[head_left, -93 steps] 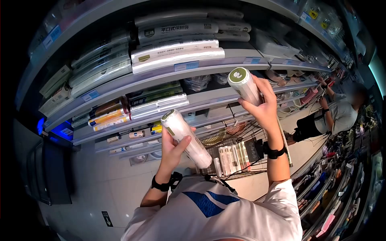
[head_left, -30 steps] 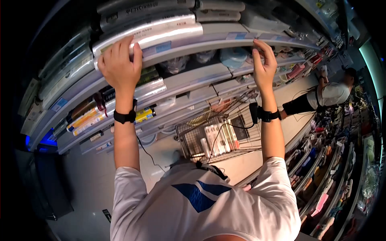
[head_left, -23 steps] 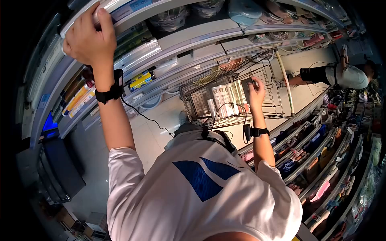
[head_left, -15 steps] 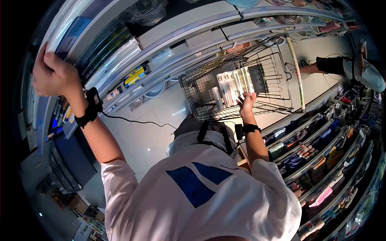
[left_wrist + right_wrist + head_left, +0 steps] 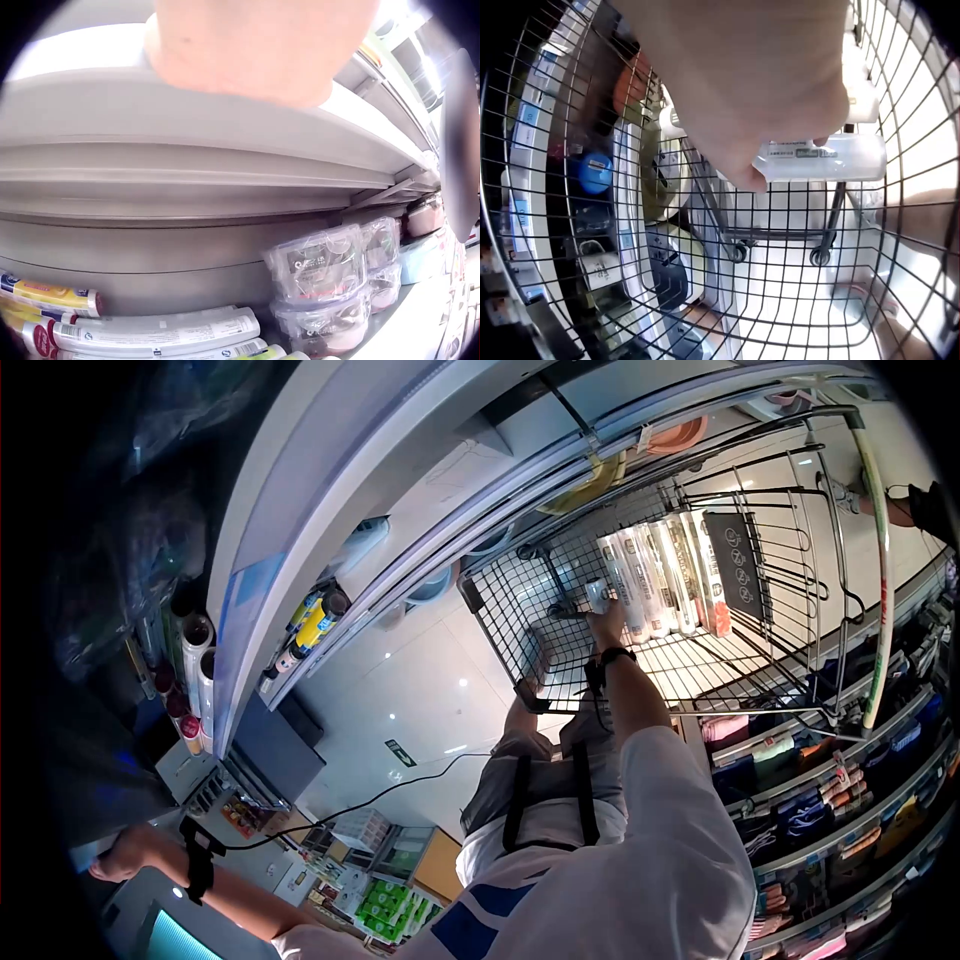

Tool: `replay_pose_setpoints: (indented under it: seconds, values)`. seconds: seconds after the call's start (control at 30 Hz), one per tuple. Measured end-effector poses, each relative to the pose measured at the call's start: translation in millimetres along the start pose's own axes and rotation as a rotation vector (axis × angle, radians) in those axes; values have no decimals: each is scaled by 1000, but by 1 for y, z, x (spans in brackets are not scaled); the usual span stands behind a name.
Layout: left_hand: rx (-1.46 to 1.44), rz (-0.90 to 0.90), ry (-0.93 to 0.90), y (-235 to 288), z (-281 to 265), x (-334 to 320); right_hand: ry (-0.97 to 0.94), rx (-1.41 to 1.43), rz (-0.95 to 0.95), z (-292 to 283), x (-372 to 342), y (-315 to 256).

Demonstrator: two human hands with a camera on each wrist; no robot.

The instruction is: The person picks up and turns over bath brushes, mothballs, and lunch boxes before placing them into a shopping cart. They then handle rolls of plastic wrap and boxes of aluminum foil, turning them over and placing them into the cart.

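Note:
In the head view, my right hand (image 5: 606, 628) is down inside the wire shopping cart (image 5: 500, 650). It grips a small white plastic-wrapped roll (image 5: 598, 596), left of a row of longer packaged rolls (image 5: 655, 580). The right wrist view shows the thumb and fingers of my right hand (image 5: 757, 82) around this roll (image 5: 832, 159), which has a printed label. My left hand (image 5: 135, 852) is stretched out at the far lower left, fingers bent. In the left wrist view, my left hand (image 5: 255, 45) is at the shelf edge; its fingertips are hidden.
A dark flat box (image 5: 735, 565) stands beside the rolls in the cart. Shelves with packaged rolls (image 5: 157, 330) and clear wrapped containers (image 5: 319, 266) line one side. A rack of folded goods (image 5: 810, 810) borders the other. A cable (image 5: 370, 800) runs from my left wrist.
Earlier, each hand held a wrapped roll; both then reached to the shelf empty. My right hand has since dropped into the cart and taken the small roll. The view has swung towards the cart.

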State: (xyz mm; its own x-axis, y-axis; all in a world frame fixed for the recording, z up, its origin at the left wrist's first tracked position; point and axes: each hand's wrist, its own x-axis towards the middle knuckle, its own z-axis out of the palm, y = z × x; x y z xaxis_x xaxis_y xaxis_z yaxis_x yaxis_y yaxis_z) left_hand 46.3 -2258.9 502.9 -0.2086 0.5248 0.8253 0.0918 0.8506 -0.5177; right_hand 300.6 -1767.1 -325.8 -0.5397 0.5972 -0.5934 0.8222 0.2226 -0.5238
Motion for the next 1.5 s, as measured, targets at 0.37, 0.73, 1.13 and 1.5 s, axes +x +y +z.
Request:
replay_pose_setpoints:
  seconds: [0.37, 0.73, 1.13, 1.5]
  values:
    - [-362, -477, 189, 17, 3, 14, 142, -322, 138, 25, 5, -5]
    - [-3, -157, 129, 30, 23, -8, -139, 828, 263, -34, -45, -17]
    - [-275, -474, 151, 131, 8, 33, 226, 688, -577, -307, -223, -213]
    - [-907, -522, 100, 192, -79, 45, 497, 1363, -1001, -438, -406, -339]
